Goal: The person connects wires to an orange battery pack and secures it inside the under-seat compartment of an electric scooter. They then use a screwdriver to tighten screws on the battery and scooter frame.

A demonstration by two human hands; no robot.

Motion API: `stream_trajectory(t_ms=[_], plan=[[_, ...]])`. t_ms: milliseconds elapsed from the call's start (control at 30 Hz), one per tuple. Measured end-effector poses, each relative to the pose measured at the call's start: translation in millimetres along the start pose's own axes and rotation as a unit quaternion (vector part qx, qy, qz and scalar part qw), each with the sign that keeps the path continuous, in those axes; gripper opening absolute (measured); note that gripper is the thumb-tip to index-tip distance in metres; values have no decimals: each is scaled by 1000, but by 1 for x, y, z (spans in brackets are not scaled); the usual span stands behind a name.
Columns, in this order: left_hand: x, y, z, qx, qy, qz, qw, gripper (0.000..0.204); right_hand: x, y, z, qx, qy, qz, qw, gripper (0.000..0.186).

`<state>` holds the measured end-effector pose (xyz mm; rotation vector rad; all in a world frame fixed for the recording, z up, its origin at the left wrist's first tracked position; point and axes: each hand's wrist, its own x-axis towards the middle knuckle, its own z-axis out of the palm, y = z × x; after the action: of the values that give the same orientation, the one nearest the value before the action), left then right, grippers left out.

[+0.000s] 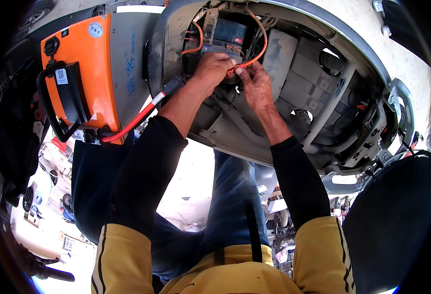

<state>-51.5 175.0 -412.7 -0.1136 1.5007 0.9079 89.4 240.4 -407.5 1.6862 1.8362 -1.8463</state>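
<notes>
Over the open body of an electric scooter (279, 51), both my hands are close together. An orange cable (264, 44) loops down from the top of the compartment, and its end lies between my fingertips. My left hand (213, 68) is closed in a pinch at the cable's end. From the other side, my right hand (256, 87) pinches the same cable just behind that end. Right above my fingers sits a dark box with a blue-black top (229, 31) and a small red label. A second, shorter orange cable (200, 36) bends down left of that box.
At the left stands a large orange and grey battery pack (94, 54) with a black handle (44, 98). A thick red cable (137, 119) runs from it to a black plug (173, 85) beside my left forearm. Grey frame tubes (330, 105) cross the compartment's right side.
</notes>
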Motion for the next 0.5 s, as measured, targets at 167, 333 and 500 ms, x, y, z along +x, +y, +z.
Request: stream_trajectory(t_ms=[167, 333, 500], plan=[[6, -4, -9, -39, -41, -27, 998, 18, -1, -1, -7, -42, -19, -32, 998, 19], [0, 4, -14, -8, -39, -48, 998, 21, -1, 2, -13, -59, -48, -67, 995, 17], [-3, 8, -16, -8, -46, -73, 996, 23, -5, -8, -22, -95, -74, -88, 989, 24]])
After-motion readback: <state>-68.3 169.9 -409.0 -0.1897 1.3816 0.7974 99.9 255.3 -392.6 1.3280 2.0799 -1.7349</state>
